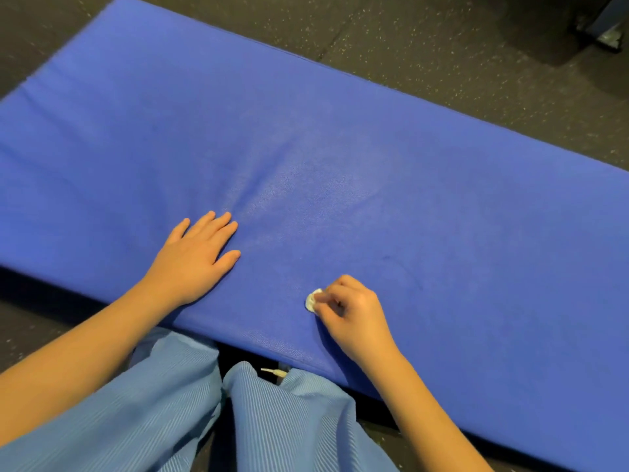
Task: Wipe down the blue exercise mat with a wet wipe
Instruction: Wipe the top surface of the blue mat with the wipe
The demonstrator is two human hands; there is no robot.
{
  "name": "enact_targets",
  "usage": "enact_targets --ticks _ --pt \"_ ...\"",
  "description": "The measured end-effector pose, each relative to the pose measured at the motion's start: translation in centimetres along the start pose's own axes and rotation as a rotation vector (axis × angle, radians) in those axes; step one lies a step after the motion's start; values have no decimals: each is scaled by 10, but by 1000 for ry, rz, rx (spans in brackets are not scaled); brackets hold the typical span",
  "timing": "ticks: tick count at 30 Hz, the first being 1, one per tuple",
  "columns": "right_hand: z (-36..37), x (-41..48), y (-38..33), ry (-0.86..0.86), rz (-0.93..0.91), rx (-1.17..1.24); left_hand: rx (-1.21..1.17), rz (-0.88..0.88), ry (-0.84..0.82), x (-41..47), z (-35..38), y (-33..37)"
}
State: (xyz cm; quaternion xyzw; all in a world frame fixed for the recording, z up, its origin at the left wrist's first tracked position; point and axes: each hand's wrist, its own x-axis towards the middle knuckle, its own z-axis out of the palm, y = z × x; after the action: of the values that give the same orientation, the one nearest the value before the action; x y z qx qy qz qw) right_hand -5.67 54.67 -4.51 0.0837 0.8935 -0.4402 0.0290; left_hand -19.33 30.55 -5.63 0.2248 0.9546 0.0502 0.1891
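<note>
The blue exercise mat (340,158) lies flat on the dark floor and fills most of the view. My left hand (194,257) rests palm down on it near the front edge, fingers straight. My right hand (354,311) sits further right near the same edge, its fingers curled round a small balled white wet wipe (312,300) held against the mat. Only the wipe's left end shows past my fingertips.
Dark speckled rubber flooring (442,52) surrounds the mat. My knees in light blue trousers (177,403) are just in front of the mat's near edge. A small white object (274,372) lies between them. A dark piece of equipment (599,22) stands at the far right corner.
</note>
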Motion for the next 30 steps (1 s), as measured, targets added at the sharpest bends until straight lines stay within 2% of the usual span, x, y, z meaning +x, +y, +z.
enact_targets --ticks 4,5,7,10,11,13,16,17,19,23,27,30 --pt "-3 -37 -14 -230 -31 151 -36 -11 -16 0 6 -2" --pt "-8 -46 -10 -243 -37 145 -43 -13 -18 1 7 -2" --pt "-18 -50 4 -162 -18 92 -51 -18 -13 1 8 -1" --pt "-24 -35 23 126 77 -41 -66 -18 2 0 9 1" --pt "-22 -32 22 175 112 -37 -72 -19 8 0 9 2" --pt "-18 -35 13 134 82 19 -85 -18 25 -2 9 2" --pt "-22 -58 0 -134 -5 107 -95 -8 35 -3 9 1" --pt "-26 -61 3 -170 -16 82 -93 -6 36 -3 9 1" --pt "-35 -52 16 -93 -13 -6 -81 -9 33 -3 9 2" --pt "-28 -23 30 226 121 -120 -64 -15 27 -2 8 3" --pt "-15 -48 12 158 -36 -50 -32 -35 -17 4 4 11" --pt "-21 -38 25 124 -118 -133 -26 -67 -27 8 6 23"
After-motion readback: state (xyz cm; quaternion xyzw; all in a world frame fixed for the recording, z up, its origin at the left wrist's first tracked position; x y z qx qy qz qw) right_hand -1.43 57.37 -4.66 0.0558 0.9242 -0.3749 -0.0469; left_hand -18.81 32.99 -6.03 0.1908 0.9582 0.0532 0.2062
